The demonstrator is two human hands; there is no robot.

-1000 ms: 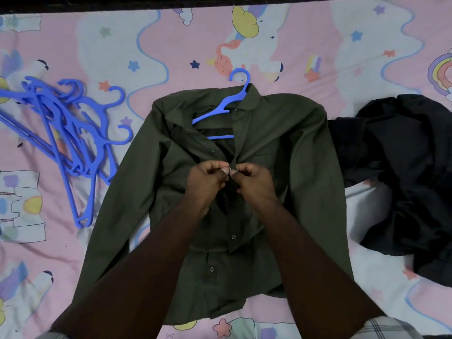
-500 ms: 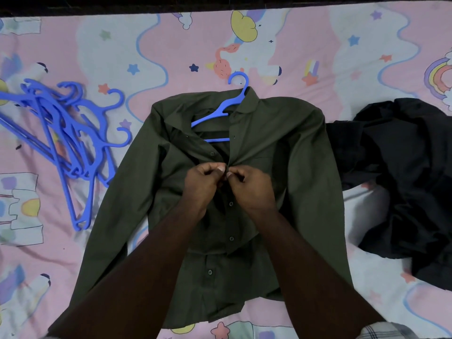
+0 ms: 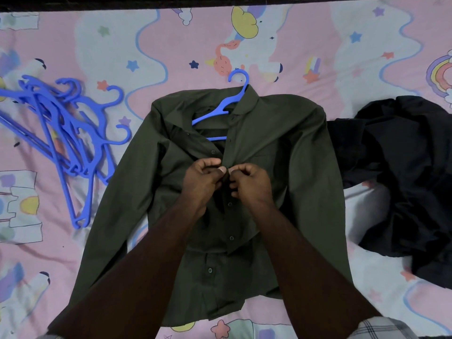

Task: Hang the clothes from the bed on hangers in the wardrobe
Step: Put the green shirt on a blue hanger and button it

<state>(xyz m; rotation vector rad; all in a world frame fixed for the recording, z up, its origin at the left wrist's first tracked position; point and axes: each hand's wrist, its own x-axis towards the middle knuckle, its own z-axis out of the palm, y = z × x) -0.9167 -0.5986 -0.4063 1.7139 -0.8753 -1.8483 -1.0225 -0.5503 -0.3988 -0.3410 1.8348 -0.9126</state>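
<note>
while spread flat on the bed sheet (image 3: pixel 281 40), olive green shirt (image 3: pixel 288 148) pinched at its front placket by both hands. left hand (image 3: pixel 204 183) curled, thumb and fingers nipping the left edge of the placket; right hand (image 3: pixel 252 183) curled likewise on the right edge, thumbs almost touching over the seam. just beyond the hands, blue hanger (image 3: pixel 221 111) tucked inside the collar, hook poking out past the neckline onto the sheet. below the hands, buttons running down the front, lower placket lying partly apart. sleeves stretched out along either side of the forearms, cuffs hidden under them.

well to the left of the left hand, heap of blue hangers (image 3: pixel 66 140) tangled together, apart from the shirt's left sleeve with a strip of sheet between. to the right of the right hand, black garment (image 3: pixel 403 177) crumpled, its near edge touching or just beside the shirt's right shoulder; cannot tell which. open sheet beyond the hanger hook, up to the dark far edge of the bed. bare sheet also between the black garment and the shirt's right sleeve lower down.
</note>
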